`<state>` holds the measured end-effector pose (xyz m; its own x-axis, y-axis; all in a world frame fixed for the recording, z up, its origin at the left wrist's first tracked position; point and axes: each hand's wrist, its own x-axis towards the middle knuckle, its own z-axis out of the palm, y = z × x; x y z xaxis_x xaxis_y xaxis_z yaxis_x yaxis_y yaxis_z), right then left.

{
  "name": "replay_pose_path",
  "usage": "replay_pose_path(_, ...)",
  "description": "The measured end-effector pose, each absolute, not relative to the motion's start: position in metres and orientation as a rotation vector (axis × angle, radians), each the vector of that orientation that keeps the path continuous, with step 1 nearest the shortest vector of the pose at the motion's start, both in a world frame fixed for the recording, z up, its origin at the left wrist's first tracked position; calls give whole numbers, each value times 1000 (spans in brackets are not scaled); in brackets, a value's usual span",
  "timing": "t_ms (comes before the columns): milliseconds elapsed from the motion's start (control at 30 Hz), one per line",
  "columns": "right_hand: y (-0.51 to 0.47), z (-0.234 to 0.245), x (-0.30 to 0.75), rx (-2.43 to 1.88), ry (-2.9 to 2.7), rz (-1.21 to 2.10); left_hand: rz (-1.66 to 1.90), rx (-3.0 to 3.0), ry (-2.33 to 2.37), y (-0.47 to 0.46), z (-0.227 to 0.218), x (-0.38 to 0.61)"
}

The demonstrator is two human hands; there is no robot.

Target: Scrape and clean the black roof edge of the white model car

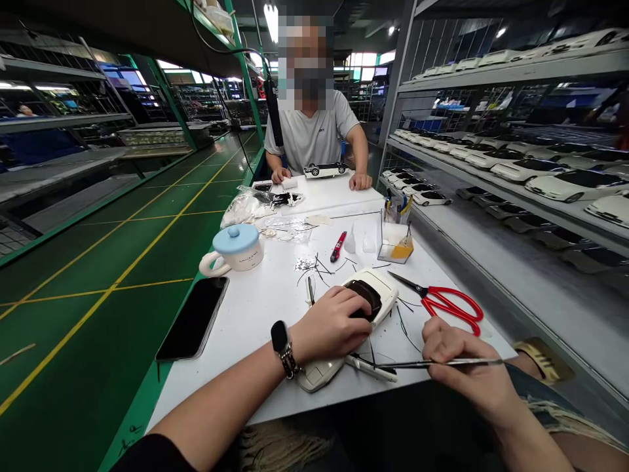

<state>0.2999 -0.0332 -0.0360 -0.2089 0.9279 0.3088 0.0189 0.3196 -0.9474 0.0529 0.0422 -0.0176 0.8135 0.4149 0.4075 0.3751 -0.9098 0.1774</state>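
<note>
A white model car (317, 375) lies on the white table in front of me, with a dark interior and its doors standing out at both sides. My left hand (339, 318) wraps over the middle of the car and grips it, its fingers at the dark cabin. Metal tweezers (410, 364) are pinched in my right hand (459, 360). Their tips point left, close to the near car door (376, 370) and a thin black strip there; whether they hold the strip I cannot tell. Black strips (322, 265) lie scattered beyond the car.
Red-handled scissors (455, 305) lie right of the car. A red cutter knife (339, 246) and a clear box (396, 244) stand farther back. On the left are a lidded mug (238, 248) and a phone (193, 319). Opposite sits a person (314, 134); shelves of model cars (555, 185) line the right.
</note>
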Motion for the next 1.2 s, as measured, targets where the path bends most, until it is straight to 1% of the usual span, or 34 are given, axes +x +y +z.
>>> replay_pose_path(100,-37,-40,301,-832,-1427,1156,787,2922,621,37,-20,47)
replay_pose_path(233,-26,-51,302,-778,-1055,1206,876,2912,623,35,-23,46)
replay_pose_path(333,-18,-62,295,-941,-834,1198,1000,2853,648,35,-24,47)
replay_pose_path(400,-17,-67,287,-1082,-787,1183,1104,2781,698,35,-23,47)
replay_pose_path(500,-22,-71,272,-1211,-844,1145,1234,2656,802,34,-22,46)
replay_pose_path(600,-26,-71,261,-1313,-926,1066,1286,2592,852,35,-21,46)
replay_pose_path(733,-28,-69,254,-1372,-968,1058,1286,2580,853,35,-21,46)
replay_pose_path(900,-34,-64,255,-1288,-926,1080,1244,2577,887,36,-22,45)
replay_pose_path(1100,-44,-51,260,-1140,-870,1191,952,2671,870,37,-23,51)
replay_pose_path(1200,-49,-43,255,-1110,-831,1217,906,2704,833,36,-25,56)
